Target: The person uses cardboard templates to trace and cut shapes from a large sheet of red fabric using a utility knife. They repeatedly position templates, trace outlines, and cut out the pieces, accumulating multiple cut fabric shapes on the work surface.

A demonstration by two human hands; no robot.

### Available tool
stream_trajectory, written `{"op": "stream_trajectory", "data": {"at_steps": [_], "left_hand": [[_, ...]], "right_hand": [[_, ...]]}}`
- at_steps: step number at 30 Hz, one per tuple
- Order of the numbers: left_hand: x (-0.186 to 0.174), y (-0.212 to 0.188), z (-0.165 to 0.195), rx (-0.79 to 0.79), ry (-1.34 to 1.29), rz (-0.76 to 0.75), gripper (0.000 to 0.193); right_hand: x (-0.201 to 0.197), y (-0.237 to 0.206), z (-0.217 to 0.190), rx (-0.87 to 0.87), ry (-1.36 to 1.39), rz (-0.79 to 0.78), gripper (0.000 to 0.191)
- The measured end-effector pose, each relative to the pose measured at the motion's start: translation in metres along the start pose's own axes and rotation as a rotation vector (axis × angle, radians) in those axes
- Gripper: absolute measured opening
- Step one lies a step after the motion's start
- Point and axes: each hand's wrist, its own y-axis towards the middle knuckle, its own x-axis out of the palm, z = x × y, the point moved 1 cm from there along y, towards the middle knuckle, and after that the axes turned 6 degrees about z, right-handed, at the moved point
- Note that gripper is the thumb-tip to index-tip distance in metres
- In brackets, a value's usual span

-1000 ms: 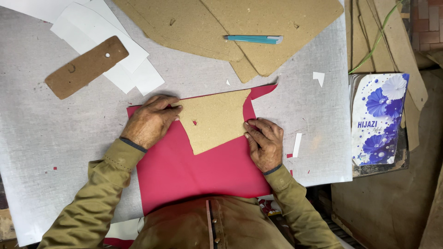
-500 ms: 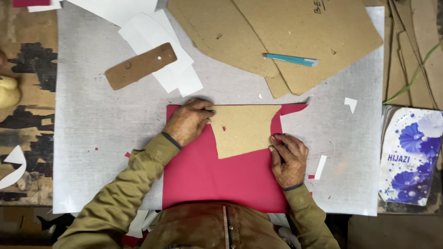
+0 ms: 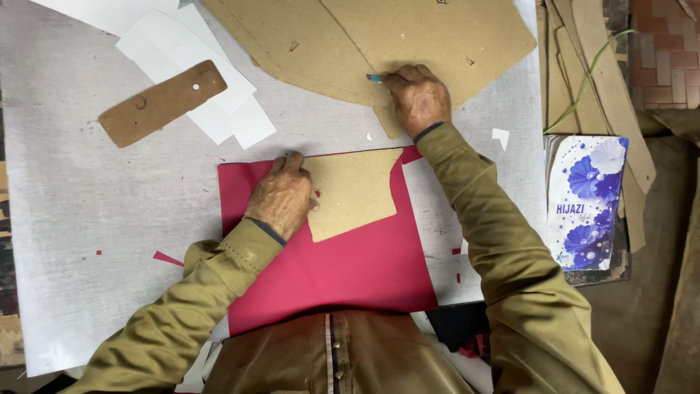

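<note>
A red sheet (image 3: 350, 270) lies on the grey work surface (image 3: 87, 219) in front of me. On top of it rests a tan cardboard template (image 3: 354, 191) with a pointed lower edge. My left hand (image 3: 283, 197) presses flat on the template's left side. My right hand (image 3: 415, 95) has reached to the far side and is closed over a light-blue pen-like tool (image 3: 374, 78), of which only the tip shows, lying on large brown cardboard pieces (image 3: 379, 36).
A brown cardboard strip with a hole (image 3: 162, 102) lies on white paper sheets (image 3: 197, 66) at the far left. A flowered box (image 3: 587, 197) sits at the right edge, beside more stacked cardboard (image 3: 598, 80). Small red and white scraps dot the surface.
My right hand left the template's right edge and reached up to the blue tool on the cardboard. The left hand stayed on the template.
</note>
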Motion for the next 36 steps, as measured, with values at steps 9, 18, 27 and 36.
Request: {"op": "stream_trajectory", "data": {"at_steps": [9, 18, 27, 36], "left_hand": [[0.006, 0.043, 0.044, 0.179, 0.206, -0.347, 0.099], [-0.008, 0.088, 0.072, 0.155, 0.24, -0.595, 0.131], [0.003, 0.094, 0.07, 0.212, 0.204, -0.554, 0.136], [0.0, 0.089, 0.069, 0.27, 0.19, -0.503, 0.138]], "right_hand": [[-0.066, -0.036, 0.033, 0.501, 0.404, 0.216, 0.023], [-0.083, -0.157, -0.029, 0.865, 0.823, -0.037, 0.028], [-0.058, -0.113, -0.05, 0.463, 0.3, -0.039, 0.037], [-0.076, -0.153, -0.047, 0.323, 0.21, -0.078, 0.03]]}}
